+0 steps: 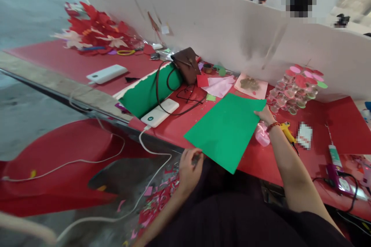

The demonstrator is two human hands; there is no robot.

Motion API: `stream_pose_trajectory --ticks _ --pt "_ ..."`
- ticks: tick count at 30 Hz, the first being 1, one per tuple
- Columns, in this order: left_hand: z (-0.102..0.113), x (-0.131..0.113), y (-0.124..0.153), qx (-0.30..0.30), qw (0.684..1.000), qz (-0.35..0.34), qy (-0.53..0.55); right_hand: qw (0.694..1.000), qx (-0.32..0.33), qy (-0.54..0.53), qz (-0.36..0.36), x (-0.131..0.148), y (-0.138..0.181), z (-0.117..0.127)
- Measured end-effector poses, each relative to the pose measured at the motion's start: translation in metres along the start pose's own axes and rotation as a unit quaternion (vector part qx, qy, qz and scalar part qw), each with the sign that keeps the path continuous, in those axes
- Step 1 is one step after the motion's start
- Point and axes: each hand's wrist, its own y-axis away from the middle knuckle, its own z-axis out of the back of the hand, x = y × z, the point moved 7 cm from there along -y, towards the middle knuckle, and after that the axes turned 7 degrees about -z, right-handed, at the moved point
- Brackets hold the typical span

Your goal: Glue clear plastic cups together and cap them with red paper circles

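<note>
A green sheet of paper point(226, 129) lies tilted over the front edge of the red table point(179, 123). My right hand point(264, 115) grips the sheet's far right edge, fingers closed on it; a beaded bracelet is on that wrist. My left hand point(189, 170) is at the sheet's near left corner, fingers curled around a small dark thing that I cannot make out. A pink object point(262, 134) lies just beside my right wrist.
A green paper roll point(150, 88), two white power banks point(160, 112) point(106, 73) with cables, a brown pouch point(187, 63), red paper flowers point(92, 31), a cluster of clear cups point(295, 87), a yellow glue gun point(286, 131) and a white partition wall point(232, 27) surround the sheet. Paper scraps point(162, 197) litter the floor.
</note>
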Motion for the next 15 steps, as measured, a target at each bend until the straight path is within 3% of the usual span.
stream_pose_trajectory --ticks 4,8,10,13,15 --pt "-0.049 -0.03 -0.034 0.179 0.973 -0.124 -0.082 0.997 -0.025 0.05 -0.046 0.01 -0.018 -0.006" --pt "-0.092 -0.042 -0.052 0.305 0.918 -0.179 -0.18 0.993 -0.055 0.095 -0.052 0.022 -0.012 -0.002" --pt "-0.106 -0.048 -0.058 0.331 0.897 -0.185 -0.227 0.989 -0.068 0.132 -0.003 0.026 0.009 0.005" --pt "-0.122 -0.059 -0.07 0.359 0.875 -0.182 -0.268 0.95 -0.078 0.266 0.144 0.028 0.066 0.008" --pt "-0.133 -0.067 -0.079 0.377 0.865 -0.177 -0.281 0.931 -0.075 0.313 0.173 0.017 0.108 0.006"
